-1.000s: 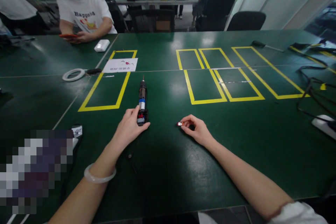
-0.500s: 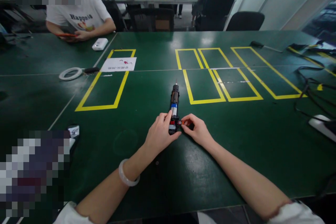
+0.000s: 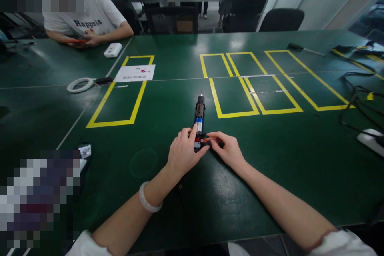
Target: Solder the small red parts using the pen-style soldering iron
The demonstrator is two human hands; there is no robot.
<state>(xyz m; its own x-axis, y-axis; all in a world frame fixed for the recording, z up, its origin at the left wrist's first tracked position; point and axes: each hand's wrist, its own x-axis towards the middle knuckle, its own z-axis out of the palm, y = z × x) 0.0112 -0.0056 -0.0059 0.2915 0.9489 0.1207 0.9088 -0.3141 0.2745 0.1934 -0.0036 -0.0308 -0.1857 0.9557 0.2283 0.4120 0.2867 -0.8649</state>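
Note:
An electric screwdriver with its inner parts bare (image 3: 199,114) lies on the green table, its thin bit pointing away from me. It has a black front, a blue band and a silver motor. My left hand (image 3: 185,150) is closed around its near end, index finger along the motor and thumb below. On the other side my right hand (image 3: 226,147) pinches a small orange-red piece (image 3: 206,140) against the tool's right side; the fingertips cover most of it, and its kind is too small to make out.
Yellow tape rectangles (image 3: 238,115) mark the green table (image 3: 168,100). A paper label (image 3: 135,73), a white cable coil (image 3: 80,85) and a white case (image 3: 113,50) lie left. At right are a screwdriver (image 3: 306,50) and black cables (image 3: 355,100). Another person (image 3: 90,20) sits across at the left.
My right fingers have shifted slightly, with the index finger stretched further over the small piece at the tool's side. The left hand keeps its hold. The view has tilted a little.

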